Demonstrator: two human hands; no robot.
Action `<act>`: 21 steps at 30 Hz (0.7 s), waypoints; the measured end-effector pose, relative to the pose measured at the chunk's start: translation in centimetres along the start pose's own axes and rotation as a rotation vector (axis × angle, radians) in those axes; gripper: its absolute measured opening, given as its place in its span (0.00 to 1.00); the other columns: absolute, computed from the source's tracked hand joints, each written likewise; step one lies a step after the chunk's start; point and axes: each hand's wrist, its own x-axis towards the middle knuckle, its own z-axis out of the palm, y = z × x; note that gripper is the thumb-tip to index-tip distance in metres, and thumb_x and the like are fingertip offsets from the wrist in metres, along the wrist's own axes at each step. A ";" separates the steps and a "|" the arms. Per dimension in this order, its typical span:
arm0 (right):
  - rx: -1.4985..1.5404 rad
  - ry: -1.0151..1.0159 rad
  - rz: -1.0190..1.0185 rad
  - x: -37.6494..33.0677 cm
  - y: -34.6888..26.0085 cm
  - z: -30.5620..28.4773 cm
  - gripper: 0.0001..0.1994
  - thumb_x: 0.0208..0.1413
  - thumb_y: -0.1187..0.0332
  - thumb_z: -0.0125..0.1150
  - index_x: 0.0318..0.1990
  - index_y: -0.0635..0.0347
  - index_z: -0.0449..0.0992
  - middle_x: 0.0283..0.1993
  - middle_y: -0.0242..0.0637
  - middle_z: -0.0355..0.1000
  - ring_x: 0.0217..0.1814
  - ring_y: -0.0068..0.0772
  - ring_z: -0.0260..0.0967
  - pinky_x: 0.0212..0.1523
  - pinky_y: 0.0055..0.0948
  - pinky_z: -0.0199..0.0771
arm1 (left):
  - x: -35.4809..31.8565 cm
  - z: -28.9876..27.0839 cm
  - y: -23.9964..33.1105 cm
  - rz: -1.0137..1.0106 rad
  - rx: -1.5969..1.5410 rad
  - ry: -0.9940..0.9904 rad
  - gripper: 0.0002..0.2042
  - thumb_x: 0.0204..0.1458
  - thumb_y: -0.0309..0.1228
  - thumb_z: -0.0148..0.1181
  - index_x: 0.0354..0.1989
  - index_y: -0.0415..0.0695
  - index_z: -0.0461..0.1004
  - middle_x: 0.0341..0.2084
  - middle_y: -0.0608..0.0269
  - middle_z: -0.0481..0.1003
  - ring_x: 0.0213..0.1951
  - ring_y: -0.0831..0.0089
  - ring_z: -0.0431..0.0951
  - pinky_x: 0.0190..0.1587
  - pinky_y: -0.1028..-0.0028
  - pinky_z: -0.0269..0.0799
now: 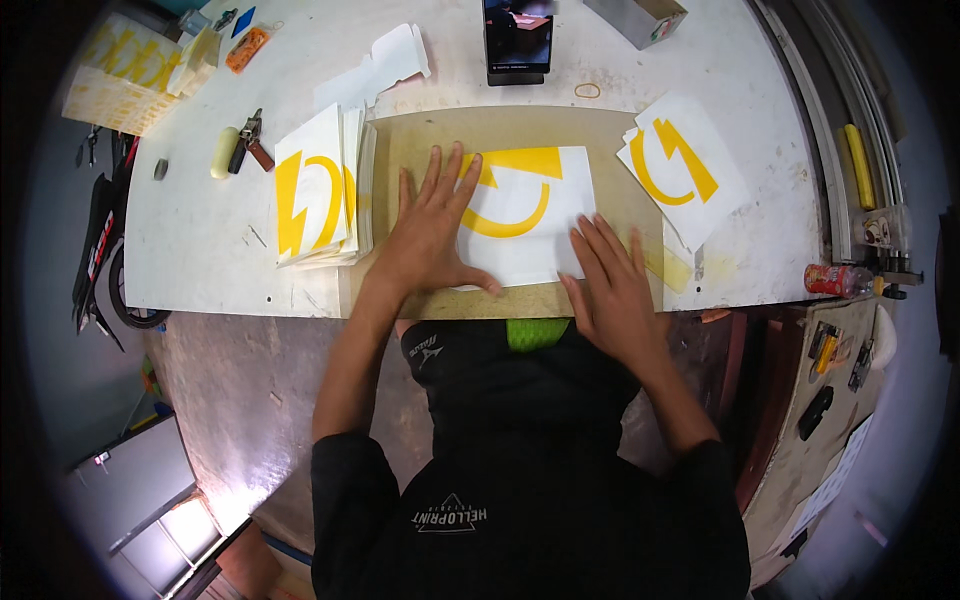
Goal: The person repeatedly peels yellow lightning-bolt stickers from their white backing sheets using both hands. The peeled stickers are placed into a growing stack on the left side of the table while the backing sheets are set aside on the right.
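A white sheet of paper (566, 225) printed with a yellow zigzag shape and arc lies on a thin brownish board (420, 128) at the table's near edge. My left hand (430, 235) rests spread over the sheet's left side, thumb reaching along its lower edge. On the lower right corner lies my right hand (615, 290), its fingers stretched out and the tips touching the paper. Neither hand grips anything. Left of the board stands a thick stack of similar printed sheets (312, 205). A smaller loose pile of printed sheets (680, 165) is fanned at the right.
A phone (518, 45) stands upright at the back, near a grey box (640, 18). At left lie hand tools (250, 142), a pale yellow rounded object (224, 153) and an orange packet (247, 50). A red-labelled bottle (838, 281) lies by the right edge. A rubber band (587, 91) lies behind the board.
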 end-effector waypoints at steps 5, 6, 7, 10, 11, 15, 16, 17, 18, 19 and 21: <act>0.011 0.052 -0.168 2.8 2.2 1.6 0.22 0.59 0.75 0.62 0.62 0.65 0.74 0.59 0.46 0.73 0.67 0.52 0.67 0.74 0.59 0.56 | -2.8 2.7 2.2 0.180 -0.020 0.292 0.21 0.56 0.38 0.69 0.57 0.44 0.79 0.54 0.60 0.80 0.61 0.59 0.76 0.75 0.45 0.52; 0.036 0.074 -0.166 2.7 2.2 1.8 0.21 0.57 0.76 0.63 0.60 0.65 0.76 0.55 0.44 0.74 0.62 0.50 0.69 0.73 0.59 0.58 | -3.3 2.8 2.3 0.168 -0.041 0.304 0.20 0.55 0.35 0.69 0.56 0.44 0.80 0.51 0.61 0.80 0.57 0.60 0.77 0.73 0.46 0.55; 0.060 0.096 -0.162 2.6 2.2 2.0 0.20 0.55 0.78 0.63 0.57 0.64 0.78 0.50 0.41 0.75 0.58 0.48 0.71 0.71 0.58 0.60 | -3.6 3.2 2.3 0.157 -0.062 0.316 0.19 0.54 0.32 0.70 0.54 0.44 0.81 0.48 0.62 0.80 0.54 0.62 0.78 0.71 0.48 0.58; 0.050 0.157 -0.227 3.0 2.5 2.8 0.19 0.48 0.80 0.64 0.51 0.63 0.82 0.42 0.38 0.71 0.49 0.43 0.69 0.67 0.56 0.64 | -4.0 4.6 2.2 0.144 -0.112 0.372 0.17 0.51 0.24 0.68 0.50 0.46 0.83 0.40 0.65 0.79 0.45 0.64 0.77 0.66 0.51 0.65; 0.035 0.170 -0.240 3.0 2.6 2.8 0.19 0.47 0.79 0.64 0.50 0.63 0.82 0.44 0.39 0.72 0.51 0.44 0.70 0.68 0.56 0.64 | -4.1 4.9 2.3 0.143 -0.126 0.393 0.16 0.50 0.22 0.68 0.49 0.47 0.84 0.37 0.65 0.78 0.42 0.64 0.77 0.64 0.51 0.66; -0.004 0.184 -0.271 1.6 2.3 2.4 0.18 0.48 0.78 0.65 0.49 0.63 0.82 0.55 0.41 0.75 0.63 0.47 0.70 0.71 0.55 0.65 | -5.2 4.8 4.1 0.110 0.061 0.492 0.19 0.48 0.21 0.67 0.51 0.47 0.83 0.46 0.62 0.80 0.51 0.62 0.79 0.68 0.51 0.64; -0.012 0.186 -0.288 1.4 2.2 2.4 0.17 0.49 0.78 0.66 0.49 0.64 0.82 0.59 0.42 0.75 0.67 0.48 0.70 0.72 0.55 0.65 | -5.6 5.2 4.5 0.114 0.077 0.499 0.19 0.49 0.21 0.68 0.52 0.47 0.82 0.49 0.60 0.81 0.54 0.60 0.79 0.69 0.51 0.64; 0.007 0.166 -0.264 0.8 2.1 2.6 0.17 0.51 0.76 0.67 0.50 0.64 0.81 0.61 0.42 0.74 0.69 0.49 0.69 0.72 0.55 0.64 | -6.2 5.5 4.7 0.118 0.094 0.506 0.19 0.50 0.22 0.68 0.53 0.46 0.82 0.52 0.58 0.81 0.57 0.59 0.79 0.69 0.51 0.64; 0.026 0.144 -0.239 0.0 1.8 2.8 0.17 0.53 0.75 0.67 0.52 0.64 0.81 0.64 0.42 0.74 0.71 0.49 0.67 0.73 0.55 0.64 | -6.7 5.8 4.9 0.108 0.039 0.479 0.19 0.51 0.22 0.68 0.53 0.44 0.81 0.55 0.57 0.80 0.60 0.57 0.78 0.70 0.51 0.64; 0.045 0.123 -0.214 -0.6 1.6 3.0 0.16 0.55 0.74 0.68 0.53 0.64 0.80 0.66 0.42 0.73 0.74 0.50 0.66 0.73 0.55 0.64 | -7.3 6.2 5.1 0.098 -0.015 0.452 0.19 0.52 0.23 0.68 0.54 0.43 0.81 0.58 0.55 0.79 0.63 0.56 0.76 0.70 0.51 0.65; 0.034 0.105 -0.213 -1.1 1.3 2.7 0.17 0.58 0.71 0.69 0.54 0.64 0.79 0.66 0.42 0.73 0.74 0.50 0.66 0.73 0.55 0.64 | -7.8 6.6 5.3 0.090 -0.068 0.417 0.19 0.53 0.24 0.69 0.56 0.40 0.80 0.61 0.53 0.77 0.66 0.53 0.74 0.70 0.51 0.66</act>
